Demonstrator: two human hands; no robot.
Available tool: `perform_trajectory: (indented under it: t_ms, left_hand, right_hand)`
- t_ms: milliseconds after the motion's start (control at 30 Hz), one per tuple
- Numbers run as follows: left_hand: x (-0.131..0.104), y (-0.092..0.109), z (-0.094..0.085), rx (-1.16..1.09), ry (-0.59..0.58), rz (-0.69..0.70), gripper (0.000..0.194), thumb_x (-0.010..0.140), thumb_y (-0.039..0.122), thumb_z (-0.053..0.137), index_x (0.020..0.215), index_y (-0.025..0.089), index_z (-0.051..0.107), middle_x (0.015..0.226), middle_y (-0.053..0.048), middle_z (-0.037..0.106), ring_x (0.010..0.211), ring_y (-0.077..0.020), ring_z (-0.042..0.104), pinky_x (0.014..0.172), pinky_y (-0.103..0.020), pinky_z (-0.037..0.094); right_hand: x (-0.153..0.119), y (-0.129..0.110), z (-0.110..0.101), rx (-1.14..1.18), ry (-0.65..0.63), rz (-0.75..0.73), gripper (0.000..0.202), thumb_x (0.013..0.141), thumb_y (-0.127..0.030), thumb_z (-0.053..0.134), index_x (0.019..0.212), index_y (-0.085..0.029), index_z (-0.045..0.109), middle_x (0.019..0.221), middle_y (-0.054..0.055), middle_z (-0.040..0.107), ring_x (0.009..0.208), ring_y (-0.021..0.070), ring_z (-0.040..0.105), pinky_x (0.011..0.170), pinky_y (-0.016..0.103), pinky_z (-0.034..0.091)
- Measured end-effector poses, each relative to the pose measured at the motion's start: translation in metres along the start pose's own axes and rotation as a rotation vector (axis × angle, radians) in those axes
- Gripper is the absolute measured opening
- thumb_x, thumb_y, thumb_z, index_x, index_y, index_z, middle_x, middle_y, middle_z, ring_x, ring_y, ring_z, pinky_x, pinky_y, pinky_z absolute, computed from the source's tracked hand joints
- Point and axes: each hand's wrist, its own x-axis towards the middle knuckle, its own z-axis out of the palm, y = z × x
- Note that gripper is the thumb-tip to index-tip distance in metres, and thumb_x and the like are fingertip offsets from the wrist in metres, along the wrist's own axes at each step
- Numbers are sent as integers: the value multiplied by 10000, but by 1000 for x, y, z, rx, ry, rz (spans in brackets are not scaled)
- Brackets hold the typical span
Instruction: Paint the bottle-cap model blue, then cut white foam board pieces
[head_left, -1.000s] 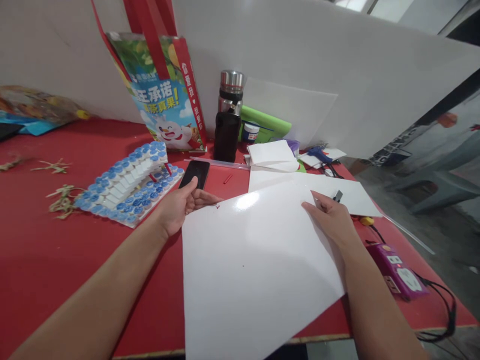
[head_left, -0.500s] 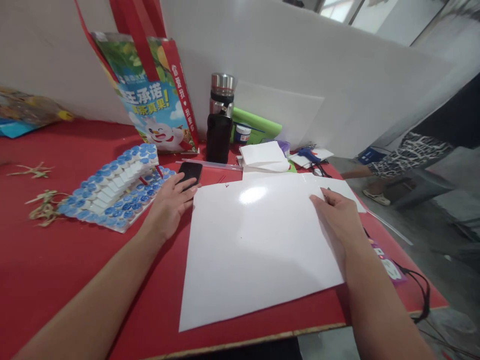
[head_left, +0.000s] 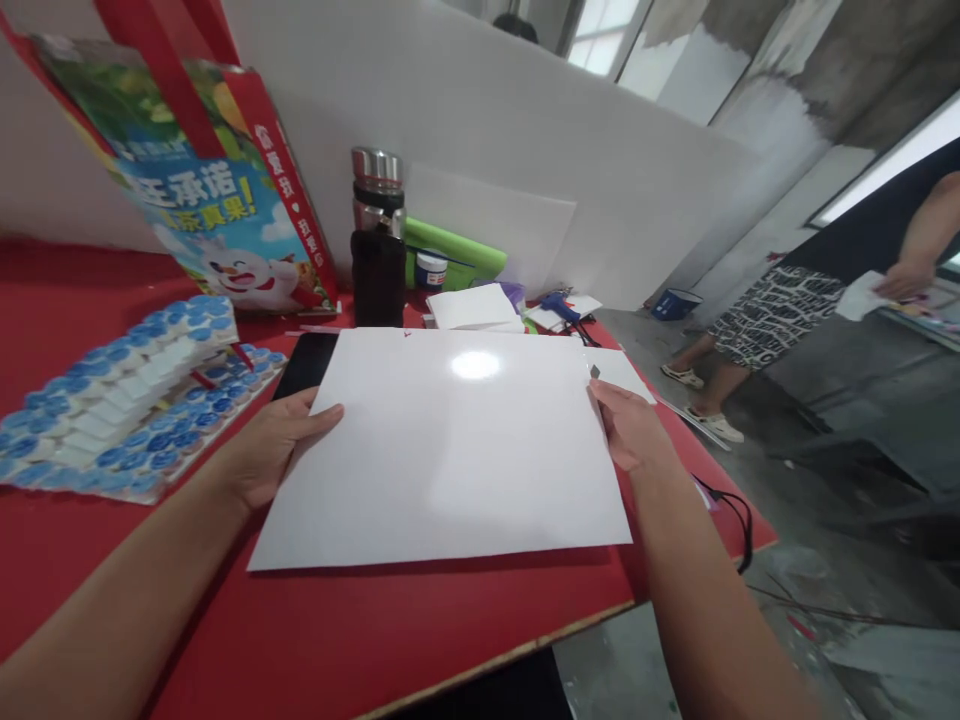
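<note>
A large glossy white sheet [head_left: 465, 460] is spread between my hands over the red table. My left hand [head_left: 281, 440] grips its left edge, thumb on top and fingers underneath. On the opposite edge my right hand [head_left: 626, 420] is closed round the sheet, near the upper right corner. Beside my left hand a black phone [head_left: 306, 362] lies partly covered by the sheet. Left of that stands a folded piece [head_left: 142, 400] covered with blue and white rosettes and white steps.
A printed carrier bag [head_left: 217, 200], a black and steel bottle [head_left: 379, 245], a small white jar [head_left: 431, 271] and white cards [head_left: 476, 306] line the back. A blue glue gun [head_left: 559, 305] is at back right. A person in patterned trousers [head_left: 776, 312] stands beyond the table [head_left: 450, 640].
My left hand has moved from lying open by the phone to holding the sheet's left edge. The sheet now covers part of the phone, and the view has turned right.
</note>
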Motion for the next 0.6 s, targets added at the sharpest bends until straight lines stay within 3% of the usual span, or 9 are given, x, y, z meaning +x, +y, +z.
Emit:
perform_trajectory:
  t_ms: [167, 367, 467, 600]
  left_hand:
    - [0, 3, 0, 21, -16, 3, 758, 459, 195, 1031, 1149, 192, 717, 987, -92, 847, 661, -256, 791, 573, -284, 653]
    - [-7, 5, 9, 19, -10, 4, 777, 446, 210, 1041, 1155, 198, 724, 1022, -104, 845, 661, -241, 783, 594, -282, 659]
    - [-6, 4, 6, -12, 15, -29, 686, 579, 264, 997, 1204, 189, 723, 985, -99, 846, 663, -243, 785, 585, -282, 652]
    - [-5, 3, -1, -165, 36, -74, 594, 822, 584, 804, 1254, 181, 741, 1016, -110, 843, 897, -315, 813, 660, -322, 672]
  right_hand:
    - [-12, -14, -3, 96, -113, 146, 428, 637, -473, 936, 892, -194, 736, 814, 72, 797, 883, 329, 786, 763, 447, 665]
    - [-21, -16, 1, 117, -27, 140, 463, 536, -438, 982, 857, -208, 739, 833, 70, 814, 912, 345, 791, 747, 433, 678]
    - [-23, -10, -2, 119, -5, 145, 468, 540, -440, 984, 857, -206, 731, 858, 76, 818, 929, 346, 793, 763, 439, 682]
    - [-19, 0, -11, 171, 36, 130, 471, 589, -439, 963, 930, -205, 737, 936, 87, 825, 991, 345, 788, 811, 456, 685]
